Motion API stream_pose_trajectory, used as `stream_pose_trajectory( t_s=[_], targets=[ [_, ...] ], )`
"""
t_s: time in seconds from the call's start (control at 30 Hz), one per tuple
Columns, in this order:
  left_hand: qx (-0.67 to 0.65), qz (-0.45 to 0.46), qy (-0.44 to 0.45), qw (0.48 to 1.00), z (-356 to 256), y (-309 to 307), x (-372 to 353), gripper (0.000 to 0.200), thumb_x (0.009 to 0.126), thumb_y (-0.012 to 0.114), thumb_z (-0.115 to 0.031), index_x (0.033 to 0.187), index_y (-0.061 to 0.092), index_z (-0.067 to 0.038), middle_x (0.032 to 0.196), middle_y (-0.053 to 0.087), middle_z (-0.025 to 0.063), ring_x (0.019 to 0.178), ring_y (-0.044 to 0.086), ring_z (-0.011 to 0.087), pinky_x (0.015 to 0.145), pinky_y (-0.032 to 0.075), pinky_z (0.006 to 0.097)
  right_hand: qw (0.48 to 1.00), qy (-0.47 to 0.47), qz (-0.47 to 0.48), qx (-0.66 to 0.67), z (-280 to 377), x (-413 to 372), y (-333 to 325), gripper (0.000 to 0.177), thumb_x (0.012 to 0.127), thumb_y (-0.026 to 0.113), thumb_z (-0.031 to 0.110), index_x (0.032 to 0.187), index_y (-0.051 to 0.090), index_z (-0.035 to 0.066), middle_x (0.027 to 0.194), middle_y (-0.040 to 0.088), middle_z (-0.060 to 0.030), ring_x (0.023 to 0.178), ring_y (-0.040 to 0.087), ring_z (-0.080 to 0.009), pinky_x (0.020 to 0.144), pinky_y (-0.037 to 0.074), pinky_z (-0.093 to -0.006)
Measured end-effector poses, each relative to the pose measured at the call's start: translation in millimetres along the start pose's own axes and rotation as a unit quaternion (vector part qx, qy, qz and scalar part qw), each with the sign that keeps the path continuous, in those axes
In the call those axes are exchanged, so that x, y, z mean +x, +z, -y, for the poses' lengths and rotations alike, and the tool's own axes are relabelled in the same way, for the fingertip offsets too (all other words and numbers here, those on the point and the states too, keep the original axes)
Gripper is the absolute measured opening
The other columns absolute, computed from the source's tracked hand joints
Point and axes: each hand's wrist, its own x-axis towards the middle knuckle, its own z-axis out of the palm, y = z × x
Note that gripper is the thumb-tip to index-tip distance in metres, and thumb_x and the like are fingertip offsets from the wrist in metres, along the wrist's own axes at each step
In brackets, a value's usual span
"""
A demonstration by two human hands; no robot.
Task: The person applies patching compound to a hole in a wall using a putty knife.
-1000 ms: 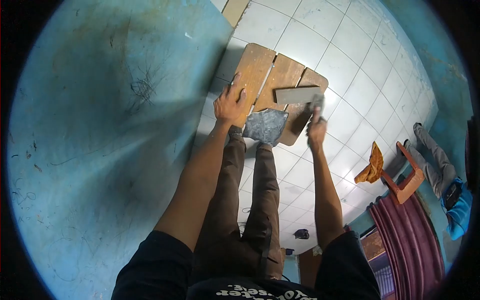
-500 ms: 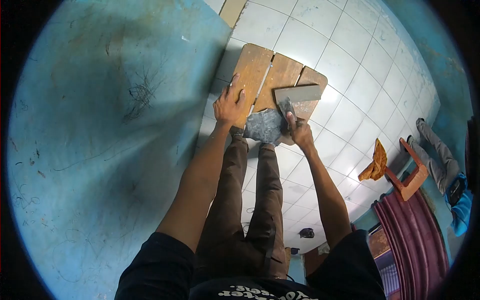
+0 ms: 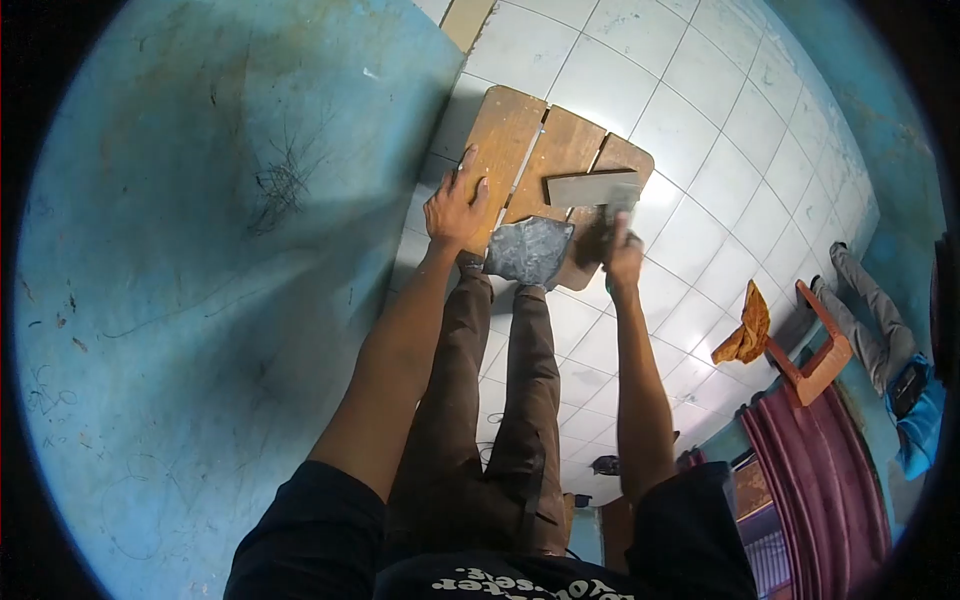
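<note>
In the head view a slatted wooden tabletop [image 3: 560, 145] stands in front of my legs. My left hand [image 3: 457, 208] rests flat on its left slat, fingers apart, holding nothing. My right hand [image 3: 624, 258] is closed on the handle of a putty knife [image 3: 621, 198], which is smeared by motion. Its blade overlaps the right end of a flat grey rectangular plate [image 3: 580, 188] on the right slats. Between my hands, a sheet [image 3: 530, 250] covered with grey paste lies at the tabletop's near edge.
A blue wall [image 3: 200, 300] with scuffs rises close on the left. White tiles [image 3: 690, 130] cover the floor. To the right are an orange-brown cloth [image 3: 745, 325], an orange piece of furniture [image 3: 818, 358], a maroon curtain [image 3: 820, 480] and another person's grey-trousered legs [image 3: 873, 310].
My right hand and the putty knife have moved right, from the plate's left part to its right end. My left hand has stayed on the slat.
</note>
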Motion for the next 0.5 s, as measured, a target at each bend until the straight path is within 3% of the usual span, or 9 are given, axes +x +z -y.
stream_pose_trajectory(
  t_s=[0.03, 0.13, 0.17, 0.2, 0.27, 0.33, 0.37, 0.4, 0.5],
  targets=[
    [0.014, -0.013, 0.014, 1.000, 2, 2, 0, 0.061, 0.091, 0.059, -0.037, 0.148, 0.037, -0.033, 0.103, 0.065, 0.0189, 0.086, 0.064, 0.0446, 0.073, 0.052, 0.0533, 0.996, 0.021, -0.084, -0.037, 6, 0, 4, 0.069, 0.097, 0.042, 0.062, 0.059, 0.055, 0.006, 0.050, 0.051, -0.0036, 0.044, 0.050, -0.0148, 0.045, 0.043, -0.0340],
    [0.032, -0.022, 0.037, 0.999, 5, 0, 7, 0.062, 0.090, 0.059, -0.038, 0.148, 0.036, -0.034, 0.100, 0.064, 0.0177, 0.081, 0.065, 0.0433, 0.069, 0.053, 0.0526, 0.963, -0.033, 0.130, -0.232, -12, -13, 18, 0.065, 0.099, 0.044, 0.059, 0.063, 0.056, 0.006, 0.052, 0.051, -0.0016, 0.044, 0.047, -0.0129, 0.044, 0.041, -0.0338],
    [0.029, -0.023, 0.029, 0.999, 3, 2, 3, 0.062, 0.090, 0.059, -0.038, 0.148, 0.036, -0.034, 0.100, 0.064, 0.0180, 0.081, 0.065, 0.0436, 0.069, 0.053, 0.0528, 0.954, -0.150, 0.046, -0.256, -34, 2, 19, 0.064, 0.098, 0.046, 0.058, 0.072, 0.061, 0.002, 0.053, 0.054, -0.0056, 0.044, 0.050, -0.0156, 0.044, 0.041, -0.0344],
    [0.026, -0.024, 0.024, 0.999, 2, 4, 0, 0.062, 0.090, 0.059, -0.038, 0.148, 0.036, -0.034, 0.100, 0.064, 0.0180, 0.081, 0.065, 0.0436, 0.069, 0.053, 0.0528, 0.992, -0.075, 0.010, -0.098, -56, 13, 5, 0.064, 0.098, 0.048, 0.055, 0.081, 0.062, -0.004, 0.055, 0.056, -0.0154, 0.046, 0.056, -0.0231, 0.046, 0.043, -0.0371],
    [0.018, -0.023, 0.033, 0.999, 4, 1, 3, 0.062, 0.090, 0.059, -0.038, 0.148, 0.035, -0.035, 0.101, 0.064, 0.0190, 0.081, 0.065, 0.0441, 0.069, 0.053, 0.0530, 1.000, -0.007, -0.023, -0.017, -39, 4, 12, 0.064, 0.098, 0.049, 0.055, 0.083, 0.063, -0.005, 0.057, 0.057, -0.0169, 0.048, 0.058, -0.0238, 0.048, 0.043, -0.0366],
    [0.027, -0.028, 0.041, 0.998, 3, 0, 8, 0.062, 0.090, 0.059, -0.038, 0.148, 0.035, -0.035, 0.101, 0.064, 0.0191, 0.081, 0.065, 0.0441, 0.069, 0.053, 0.0531, 0.971, -0.098, 0.108, -0.190, -17, -23, 24, 0.064, 0.098, 0.047, 0.057, 0.076, 0.063, -0.001, 0.058, 0.058, -0.0092, 0.048, 0.053, -0.0171, 0.047, 0.041, -0.0339],
    [0.031, -0.035, 0.035, 0.998, 2, 2, 4, 0.062, 0.090, 0.059, -0.038, 0.148, 0.035, -0.035, 0.100, 0.064, 0.0192, 0.080, 0.065, 0.0442, 0.069, 0.053, 0.0531, 0.958, -0.089, 0.083, -0.260, -32, -12, 18, 0.065, 0.097, 0.045, 0.061, 0.074, 0.064, 0.003, 0.058, 0.056, -0.0048, 0.048, 0.051, -0.0151, 0.047, 0.041, -0.0328],
    [0.029, -0.035, 0.030, 0.999, 1, 1, 0, 0.062, 0.090, 0.059, -0.038, 0.148, 0.035, -0.035, 0.100, 0.064, 0.0192, 0.080, 0.065, 0.0442, 0.069, 0.053, 0.0531, 0.983, -0.063, -0.055, -0.165, -92, 15, 27, 0.069, 0.095, 0.046, 0.064, 0.070, 0.063, 0.002, 0.056, 0.055, -0.0072, 0.048, 0.052, -0.0183, 0.047, 0.041, -0.0336],
    [0.020, 0.021, -0.002, 1.000, 0, -5, 6, 0.061, 0.093, 0.056, -0.039, 0.149, 0.034, -0.035, 0.112, 0.064, 0.0197, 0.095, 0.062, 0.0463, 0.079, 0.051, 0.0549, 0.997, 0.027, -0.016, -0.075, -24, -3, 26, 0.069, 0.096, 0.045, 0.063, 0.065, 0.058, 0.003, 0.053, 0.052, -0.0058, 0.047, 0.050, -0.0164, 0.046, 0.039, -0.0317]
  ],
)
